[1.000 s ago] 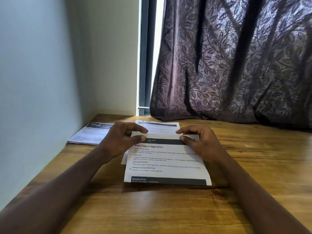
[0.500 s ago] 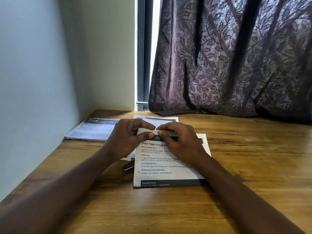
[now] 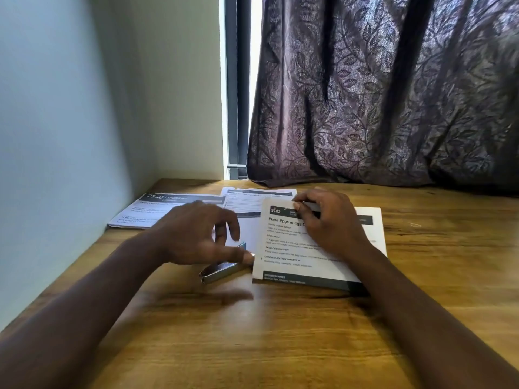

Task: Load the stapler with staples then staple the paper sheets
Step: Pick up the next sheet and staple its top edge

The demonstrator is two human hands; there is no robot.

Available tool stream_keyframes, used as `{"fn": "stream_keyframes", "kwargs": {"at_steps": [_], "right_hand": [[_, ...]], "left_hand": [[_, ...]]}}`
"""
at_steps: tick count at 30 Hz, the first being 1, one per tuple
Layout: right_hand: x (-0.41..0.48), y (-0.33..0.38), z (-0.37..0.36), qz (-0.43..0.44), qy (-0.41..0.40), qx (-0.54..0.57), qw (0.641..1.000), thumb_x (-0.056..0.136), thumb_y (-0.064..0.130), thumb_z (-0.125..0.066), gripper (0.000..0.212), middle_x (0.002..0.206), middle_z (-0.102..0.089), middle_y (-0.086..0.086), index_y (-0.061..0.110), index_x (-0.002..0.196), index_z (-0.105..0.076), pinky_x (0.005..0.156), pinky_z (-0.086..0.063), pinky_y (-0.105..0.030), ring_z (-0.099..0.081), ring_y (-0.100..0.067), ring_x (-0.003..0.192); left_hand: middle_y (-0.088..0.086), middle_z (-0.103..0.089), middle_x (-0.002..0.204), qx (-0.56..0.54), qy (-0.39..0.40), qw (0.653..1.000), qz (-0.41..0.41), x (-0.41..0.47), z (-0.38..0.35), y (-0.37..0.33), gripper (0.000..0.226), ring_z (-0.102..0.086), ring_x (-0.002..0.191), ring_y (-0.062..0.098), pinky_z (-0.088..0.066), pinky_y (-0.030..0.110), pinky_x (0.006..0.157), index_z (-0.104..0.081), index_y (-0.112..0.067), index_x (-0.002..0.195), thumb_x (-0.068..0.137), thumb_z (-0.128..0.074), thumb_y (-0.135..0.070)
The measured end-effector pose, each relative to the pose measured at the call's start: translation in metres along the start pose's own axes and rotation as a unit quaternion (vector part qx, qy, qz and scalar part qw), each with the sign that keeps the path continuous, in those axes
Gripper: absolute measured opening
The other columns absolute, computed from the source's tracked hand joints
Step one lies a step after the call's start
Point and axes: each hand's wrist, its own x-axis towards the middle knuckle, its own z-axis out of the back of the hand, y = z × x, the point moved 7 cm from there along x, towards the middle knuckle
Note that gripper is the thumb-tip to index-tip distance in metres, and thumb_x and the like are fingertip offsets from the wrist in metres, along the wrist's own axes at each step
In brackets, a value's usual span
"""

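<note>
From the head view, the sheets [image 3: 283, 248] lie flat on the wooden tabletop [image 3: 280, 338], right of centre, with the top one headed "3782" and "Place Eggs in Egg C…". The right hand [image 3: 328, 220] rests on their upper part. Its fingers are curled and its fingertips pinch the top edge near the upper left corner, where the paper lifts slightly.

The stapler [image 3: 222, 270], a slim metal one, lies on the tabletop just beside the left edge of the sheets, angled with its near end pointing toward the person. The left hand [image 3: 202, 237] hangs right over it, blurred. Its fingers are loosely curled with a gap between them and the thumb, and it grips nothing. The thumb tip reaches the left edge of the sheets above the stapler's far end, but whether it touches the stapler cannot be told.

Farther back, a printed page [image 3: 146, 211] headed "2748" lies by the pale wall [image 3: 56, 108], and a second page [image 3: 252, 202] lies beside it, partly under the sheets. A dark leaf-patterned curtain [image 3: 379, 94] hangs behind the tabletop, beside a grey window frame [image 3: 237, 80].
</note>
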Motion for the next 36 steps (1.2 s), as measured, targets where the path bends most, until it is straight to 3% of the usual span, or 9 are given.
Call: {"fn": "stream_keyframes", "kwargs": {"at_steps": [3, 6, 9, 13, 17, 21, 29, 32, 36], "right_hand": [[0.001, -0.005, 0.004, -0.012, 0.004, -0.024, 1.000, 0.094, 0.024, -0.065, 0.012, 0.096, -0.075, -0.002, 0.019, 0.097, -0.075, 0.090, -0.048, -0.048, -0.066, -0.026, 0.094], [-0.001, -0.007, 0.006, -0.018, -0.003, -0.026, 0.999, 0.095, 0.024, -0.064, 0.012, 0.097, -0.074, -0.002, 0.019, 0.098, -0.075, 0.093, -0.047, -0.049, -0.066, -0.026, 0.095], [-0.002, -0.003, 0.005, -0.013, -0.004, -0.033, 0.999, 0.096, 0.026, -0.063, 0.013, 0.095, -0.072, 0.000, 0.021, 0.099, -0.074, 0.093, -0.046, -0.047, -0.064, -0.024, 0.093], [-0.004, 0.010, 0.003, 0.028, -0.021, -0.066, 0.997, 0.097, 0.027, -0.062, 0.011, 0.095, -0.071, 0.003, 0.023, 0.100, -0.072, 0.088, -0.039, -0.042, -0.063, -0.024, 0.095], [-0.007, 0.031, 0.009, 0.108, -0.070, -0.096, 0.987, 0.099, 0.027, -0.059, 0.014, 0.087, -0.065, 0.003, 0.020, 0.098, -0.071, 0.080, -0.038, -0.042, -0.061, -0.024, 0.087], [-0.010, 0.050, 0.009, 0.170, -0.098, -0.134, 0.971, 0.101, 0.025, -0.057, 0.016, 0.086, -0.062, 0.000, 0.018, 0.099, -0.071, 0.080, -0.039, -0.042, -0.058, -0.025, 0.084], [-0.019, 0.071, 0.002, 0.247, -0.118, -0.160, 0.948, 0.091, 0.020, -0.070, 0.009, 0.086, -0.063, -0.004, 0.014, 0.098, -0.071, 0.081, -0.037, -0.039, -0.056, -0.025, 0.079], [-0.021, 0.074, -0.001, 0.259, -0.118, -0.162, 0.945, 0.087, 0.022, -0.075, 0.014, 0.087, -0.065, -0.004, 0.014, 0.098, -0.071, 0.083, -0.034, -0.037, -0.057, -0.024, 0.080], [-0.021, 0.074, -0.004, 0.260, -0.114, -0.164, 0.945, 0.085, 0.022, -0.078, 0.018, 0.089, -0.067, -0.005, 0.014, 0.099, -0.071, 0.084, -0.036, -0.037, -0.058, -0.024, 0.081]], "left_hand": [[-0.034, -0.067, 0.077, 0.019, 0.075, 0.997, 0.003, -0.001, -0.012, -0.002, 0.060, -0.060, 0.073, -0.005, -0.039, 0.025, 0.059, -0.064, -0.044, 0.086, 0.055, -0.059, -0.095], [-0.033, -0.068, 0.079, -0.003, 0.057, 0.998, -0.011, 0.000, -0.012, -0.004, 0.040, -0.061, 0.076, -0.007, -0.038, 0.021, 0.059, -0.068, -0.042, 0.088, 0.066, -0.071, -0.075], [-0.024, -0.067, 0.070, -0.045, -0.011, 0.999, -0.027, -0.002, -0.003, -0.003, 0.031, -0.062, 0.064, -0.001, -0.040, 0.020, 0.056, -0.075, -0.036, 0.087, 0.070, -0.071, -0.062], [-0.003, -0.074, 0.078, -0.287, -0.118, 0.950, -0.018, -0.005, 0.019, 0.007, 0.038, -0.076, 0.061, 0.018, -0.057, 0.029, 0.052, -0.078, -0.022, 0.098, 0.074, -0.076, -0.052], [-0.003, -0.078, 0.097, -0.300, -0.219, 0.928, -0.040, -0.009, 0.035, 0.006, 0.049, -0.073, 0.075, 0.028, -0.064, 0.052, 0.066, -0.077, -0.019, 0.110, 0.075, -0.075, -0.053], [-0.003, -0.079, 0.105, -0.327, -0.258, 0.908, -0.048, -0.010, 0.035, 0.007, 0.046, -0.075, 0.096, 0.028, -0.063, 0.055, 0.082, -0.076, -0.018, 0.107, 0.071, -0.082, -0.047], [-0.001, -0.078, 0.109, -0.380, -0.240, 0.892, -0.048, -0.009, 0.038, 0.011, 0.040, -0.073, 0.104, 0.028, -0.061, 0.055, 0.089, -0.075, -0.028, 0.109, 0.072, -0.089, -0.019], [-0.003, -0.078, 0.110, -0.370, -0.223, 0.901, -0.035, -0.008, 0.037, 0.012, 0.051, -0.074, 0.103, 0.027, -0.062, 0.051, 0.090, -0.071, -0.028, 0.119, 0.075, -0.088, -0.007], [-0.006, -0.078, 0.110, -0.358, -0.197, 0.912, -0.037, -0.006, 0.034, 0.011, 0.043, -0.072, 0.104, 0.025, -0.062, 0.047, 0.091, -0.073, -0.028, 0.113, 0.078, -0.085, -0.007]]}}
